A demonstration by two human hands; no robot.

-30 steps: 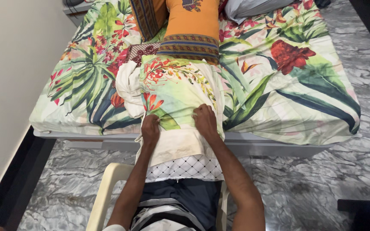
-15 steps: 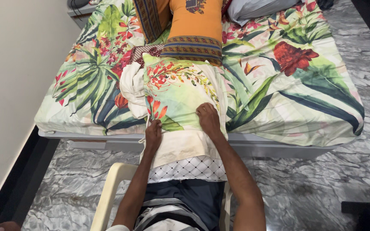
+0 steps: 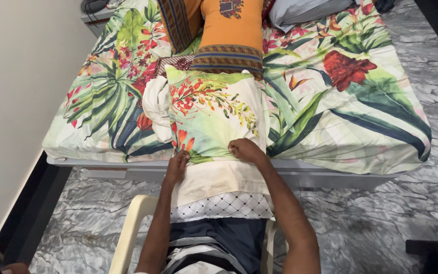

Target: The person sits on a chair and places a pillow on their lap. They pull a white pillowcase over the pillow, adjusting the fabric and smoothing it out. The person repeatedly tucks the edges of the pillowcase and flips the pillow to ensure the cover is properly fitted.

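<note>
Grey marbled floor [image 3: 361,223] surrounds a low bed [image 3: 330,175] spread with a tropical floral bedsheet [image 3: 340,101], seen from a pale plastic chair [image 3: 128,228] drawn up to its near edge. A plain wall [image 3: 16,91] runs along the 9 o'clock side.

At the middle of the view a pillow [image 3: 214,187] lies half on the bed and half across the person's lap, partly sheathed in a floral pillowcase [image 3: 211,116]. The cased part stretches toward 12 o'clock; the bare end, cream with a white diamond-quilted edge, points toward 6 o'clock.

Both hands sit at the open hem of the pillowcase. The left hand [image 3: 177,166] pinches the hem at its left corner, fingers curled onto the cloth, with the pillowcase lying from 12 to 1 o'clock of it. The right hand [image 3: 244,150] is clenched into a fist on the hem at the right side, bunching the fabric, with the bulk of the pillowcase at 10 to 11 o'clock of it.

Just beside the pillowcase at 9 o'clock lies crumpled white cloth [image 3: 155,106]. At 12 o'clock, touching the pillowcase's far end, rests an orange garment [image 3: 229,30] with patterned borders. A grey pillow [image 3: 300,10] lies at 1 o'clock near the headboard end.
</note>
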